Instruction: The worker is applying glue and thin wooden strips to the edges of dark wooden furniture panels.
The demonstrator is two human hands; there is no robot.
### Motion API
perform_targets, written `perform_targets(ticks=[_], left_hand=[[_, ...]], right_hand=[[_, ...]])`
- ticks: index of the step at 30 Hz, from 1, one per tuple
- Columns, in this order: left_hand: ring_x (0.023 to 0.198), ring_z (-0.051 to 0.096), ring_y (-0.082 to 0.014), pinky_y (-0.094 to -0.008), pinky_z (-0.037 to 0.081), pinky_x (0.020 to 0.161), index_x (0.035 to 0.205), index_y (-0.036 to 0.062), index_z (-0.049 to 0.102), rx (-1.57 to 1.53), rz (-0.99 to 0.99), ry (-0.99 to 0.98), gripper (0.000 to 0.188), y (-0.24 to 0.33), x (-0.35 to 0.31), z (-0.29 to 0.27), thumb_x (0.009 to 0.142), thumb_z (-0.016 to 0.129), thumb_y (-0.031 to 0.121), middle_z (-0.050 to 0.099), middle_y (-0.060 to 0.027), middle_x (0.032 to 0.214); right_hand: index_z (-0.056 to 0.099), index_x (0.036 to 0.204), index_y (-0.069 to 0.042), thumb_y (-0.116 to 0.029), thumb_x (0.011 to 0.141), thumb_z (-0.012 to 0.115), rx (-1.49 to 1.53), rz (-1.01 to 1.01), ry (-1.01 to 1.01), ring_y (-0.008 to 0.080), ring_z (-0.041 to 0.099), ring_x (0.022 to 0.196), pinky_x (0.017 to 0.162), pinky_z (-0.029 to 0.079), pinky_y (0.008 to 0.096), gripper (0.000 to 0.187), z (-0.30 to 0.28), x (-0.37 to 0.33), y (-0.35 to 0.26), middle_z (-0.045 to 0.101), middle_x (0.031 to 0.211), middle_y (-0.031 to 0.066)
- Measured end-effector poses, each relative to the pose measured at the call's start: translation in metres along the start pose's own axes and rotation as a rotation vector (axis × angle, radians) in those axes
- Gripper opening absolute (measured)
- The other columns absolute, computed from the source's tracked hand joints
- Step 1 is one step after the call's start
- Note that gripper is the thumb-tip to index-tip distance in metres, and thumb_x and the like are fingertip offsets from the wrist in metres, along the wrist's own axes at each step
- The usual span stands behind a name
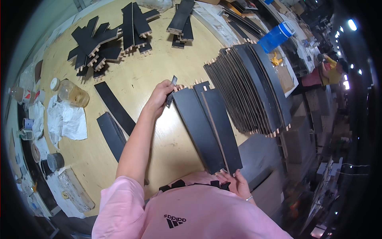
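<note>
Steadying boards (195, 123) at the near edge of the bench (167, 59) seems the step, left hand (160, 95) pinching a dark strip (174, 81), right hand (239, 185) at their near ends, grip unclear, with alignment likely needed next.

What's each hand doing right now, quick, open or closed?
Left hand: closed on a small dark strip, by the black boards' far end.
Right hand: at their near end; whether its grip is closed cannot be told.

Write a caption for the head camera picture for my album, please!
Left hand and right hand at opposite ends of dark pegged boards, beside a packed row of similar boards.
</note>
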State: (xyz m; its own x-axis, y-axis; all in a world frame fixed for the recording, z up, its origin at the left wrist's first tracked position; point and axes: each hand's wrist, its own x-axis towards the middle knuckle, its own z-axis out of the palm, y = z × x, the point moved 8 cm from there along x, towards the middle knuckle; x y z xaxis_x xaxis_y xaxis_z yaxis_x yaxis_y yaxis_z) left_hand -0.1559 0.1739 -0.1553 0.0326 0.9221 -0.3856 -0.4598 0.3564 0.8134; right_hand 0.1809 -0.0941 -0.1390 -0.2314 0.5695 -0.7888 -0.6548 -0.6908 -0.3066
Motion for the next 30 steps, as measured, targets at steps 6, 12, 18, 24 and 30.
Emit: perform_targets(ticks=[6,12,18,24,30], left_hand=[[0.085,0.06,-0.0129,-0.0253,0.047,0.081,0.085,0.0038,0.054,0.026,0.019,0.046,0.013,-0.016,-0.015,-0.018,0.098,0.05,0.007,0.066,-0.0088,0.093],[0.089,0.06,-0.0144,-0.0279,0.046,0.085,0.087,0.0036,0.055,-0.09,0.072,0.137,0.014,-0.021,-0.045,-0.036,0.099,0.049,0.008,0.068,-0.0127,0.103],[0.097,0.061,-0.0195,-0.0306,0.047,0.09,0.089,0.0022,0.054,-0.187,0.087,0.192,0.016,-0.023,-0.058,-0.038,0.101,0.044,0.007,0.067,-0.0191,0.109],[0.098,0.062,-0.0226,-0.0321,0.048,0.092,0.089,-0.0007,0.054,-0.19,0.07,0.162,0.015,-0.02,-0.037,-0.023,0.099,0.047,0.007,0.065,-0.0233,0.11],[0.105,0.06,-0.0258,-0.0382,0.047,0.096,0.085,-0.0005,0.054,-0.36,0.133,0.148,0.014,-0.022,-0.003,-0.009,0.096,0.05,0.006,0.06,-0.0264,0.12]], right_hand=[[0.057,0.116,0.003,-0.025,0.096,0.06,-0.304,-0.033,-0.022,0.0269,0.063,0.106,0.1,0.047,0.0365,0.035,0.017,0.006,-0.001,0.065,0.113,0.0147],[0.057,0.109,0.0,0.0,0.092,0.058,-0.389,-0.077,-0.165,0.0172,0.063,0.096,0.084,0.049,0.0295,0.017,0.008,0.007,0.003,0.064,0.099,0.0058],[0.062,0.103,-0.004,0.001,0.091,0.058,-0.487,-0.067,0.016,0.0049,0.058,0.079,0.07,0.045,0.0207,0.014,0.042,-0.004,0.006,0.061,0.088,-0.0025],[0.061,0.096,-0.005,0.001,0.09,0.059,-0.457,-0.003,0.056,0.0071,0.058,0.079,0.073,0.046,0.0234,0.009,0.032,-0.003,0.015,0.061,0.087,-0.0017],[0.056,0.095,-0.007,0.003,0.089,0.058,-0.209,-0.135,0.092,0.0178,0.06,0.085,0.09,0.049,0.0337,0.012,0.04,0.006,0.017,0.061,0.095,0.002]])
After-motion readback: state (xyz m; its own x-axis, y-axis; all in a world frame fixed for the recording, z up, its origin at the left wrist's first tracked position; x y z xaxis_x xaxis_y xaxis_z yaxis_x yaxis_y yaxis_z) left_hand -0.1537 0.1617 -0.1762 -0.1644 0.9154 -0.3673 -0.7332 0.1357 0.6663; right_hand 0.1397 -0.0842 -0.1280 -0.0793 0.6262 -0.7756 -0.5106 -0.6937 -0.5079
